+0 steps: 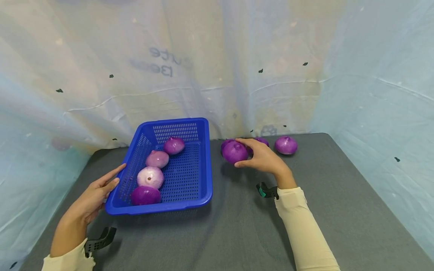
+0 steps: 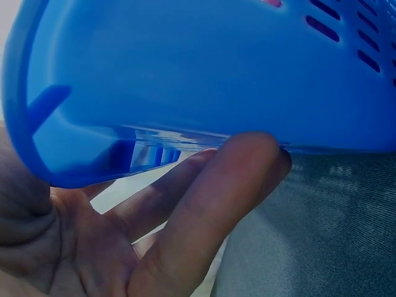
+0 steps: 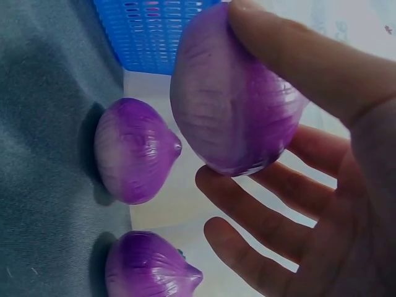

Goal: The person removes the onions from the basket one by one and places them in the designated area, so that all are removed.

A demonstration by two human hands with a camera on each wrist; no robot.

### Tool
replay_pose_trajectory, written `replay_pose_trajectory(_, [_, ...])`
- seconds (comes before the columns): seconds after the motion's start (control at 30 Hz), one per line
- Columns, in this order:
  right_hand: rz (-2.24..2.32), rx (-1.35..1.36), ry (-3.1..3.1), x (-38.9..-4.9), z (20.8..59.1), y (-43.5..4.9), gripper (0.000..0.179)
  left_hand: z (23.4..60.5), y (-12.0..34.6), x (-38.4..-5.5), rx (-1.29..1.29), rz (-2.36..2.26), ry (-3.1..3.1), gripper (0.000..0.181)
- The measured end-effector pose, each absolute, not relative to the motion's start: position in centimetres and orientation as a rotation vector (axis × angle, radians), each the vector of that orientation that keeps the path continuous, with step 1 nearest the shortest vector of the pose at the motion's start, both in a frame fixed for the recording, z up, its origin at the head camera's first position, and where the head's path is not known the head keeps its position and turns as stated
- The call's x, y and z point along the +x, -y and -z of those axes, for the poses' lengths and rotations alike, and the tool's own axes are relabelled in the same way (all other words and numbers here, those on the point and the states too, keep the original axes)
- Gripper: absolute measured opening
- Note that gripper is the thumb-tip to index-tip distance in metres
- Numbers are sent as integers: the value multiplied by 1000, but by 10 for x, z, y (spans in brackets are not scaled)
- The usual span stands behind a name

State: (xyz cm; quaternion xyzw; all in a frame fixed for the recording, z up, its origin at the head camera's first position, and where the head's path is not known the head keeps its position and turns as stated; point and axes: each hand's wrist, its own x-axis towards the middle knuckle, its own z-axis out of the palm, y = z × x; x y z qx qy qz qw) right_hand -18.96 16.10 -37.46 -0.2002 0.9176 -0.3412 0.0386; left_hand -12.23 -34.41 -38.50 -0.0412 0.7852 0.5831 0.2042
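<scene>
My right hand (image 1: 262, 156) holds a purple onion (image 1: 235, 152) between thumb and fingers, above the dark table. In the right wrist view this onion (image 3: 232, 96) is off the surface, with two more onions below it. At the left, my left hand (image 1: 89, 199) grips the side rim of a blue plastic basket (image 1: 207, 165). The left wrist view shows its fingers (image 2: 210, 210) bent under the basket's edge. Inside the basket, along its left side, lie several onions: purple (image 1: 145, 195), whitish (image 1: 150, 177), pinkish (image 1: 157, 159) and purple (image 1: 174, 145).
Behind the right hand, an onion (image 1: 261, 140) is partly hidden, and another (image 1: 226, 143) shows behind the held one. Farther right sits an onion (image 1: 286, 145) near the back edge. A pale printed curtain (image 1: 220, 75) hangs behind the grey cloth-covered table (image 1: 237, 233).
</scene>
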Motion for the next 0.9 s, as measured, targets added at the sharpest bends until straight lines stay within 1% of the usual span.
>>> replay_pose_trajectory(0.5, [1021,-597,-2777,-196,388,-162,86,385,344,-122,-116,-1620,-2203,63])
replay_pose_trajectory(0.9, [1016,-634,-2753,-198,397,-164,86,385,344,-122,-113,-1609,-2214,64])
